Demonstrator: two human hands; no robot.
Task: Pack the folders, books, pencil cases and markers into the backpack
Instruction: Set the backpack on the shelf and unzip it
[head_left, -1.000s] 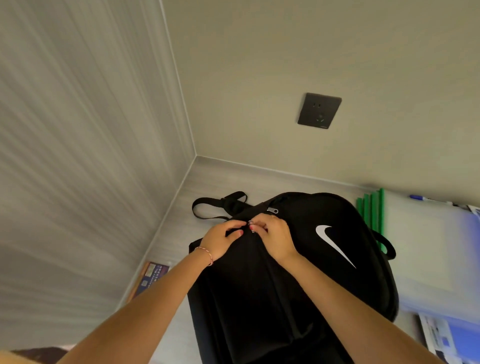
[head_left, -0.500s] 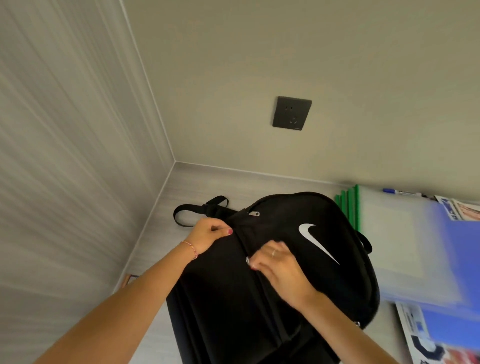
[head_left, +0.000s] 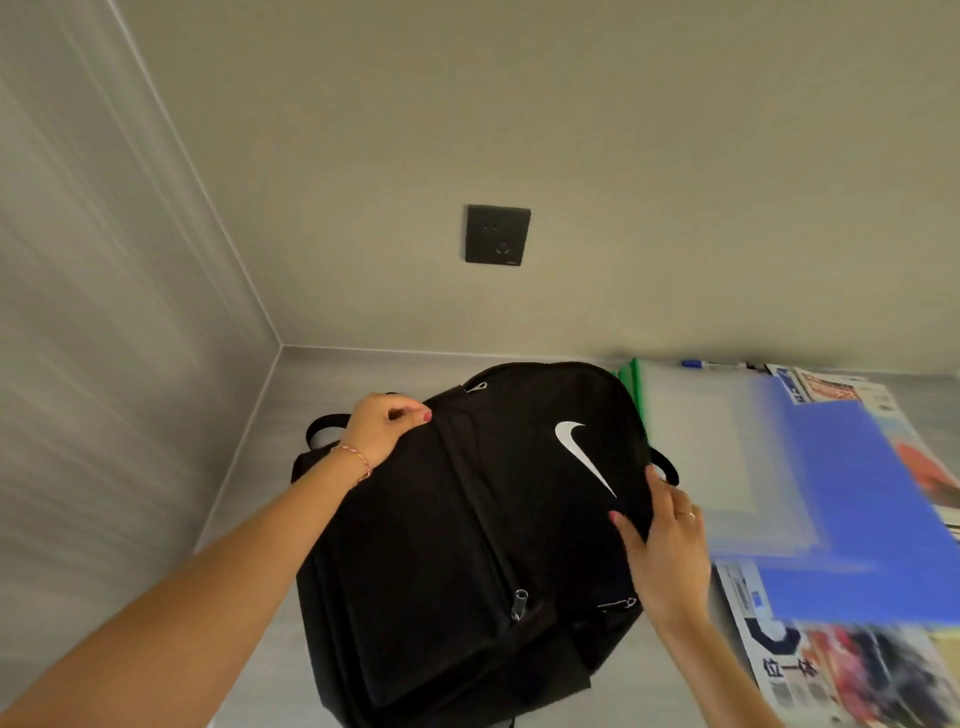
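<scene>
A black backpack (head_left: 415, 545) with a white swoosh stands on the grey desk in front of me. My left hand (head_left: 382, 428) grips the fabric at its top left, fingers curled. At the bag's right edge, below the swoosh, my right hand (head_left: 667, 540) holds the front panel, thumb on the front. A zipper pull (head_left: 518, 603) hangs low on the front seam. To the right lie a green folder (head_left: 630, 387), a translucent white folder (head_left: 711, 457) and a blue folder (head_left: 857, 514). A blue marker (head_left: 698, 365) lies by the back wall.
Printed books or magazines (head_left: 841, 675) lie under the folders at the right, more (head_left: 836, 389) at the back right. Walls close the desk at the left and back, with a dark socket (head_left: 497, 235) on the back wall. A black strap (head_left: 319, 431) sticks out left of the bag.
My right hand ran the zipper pull down the front seam, let it go and moved to the bag's right edge. My left hand kept hold of the top.
</scene>
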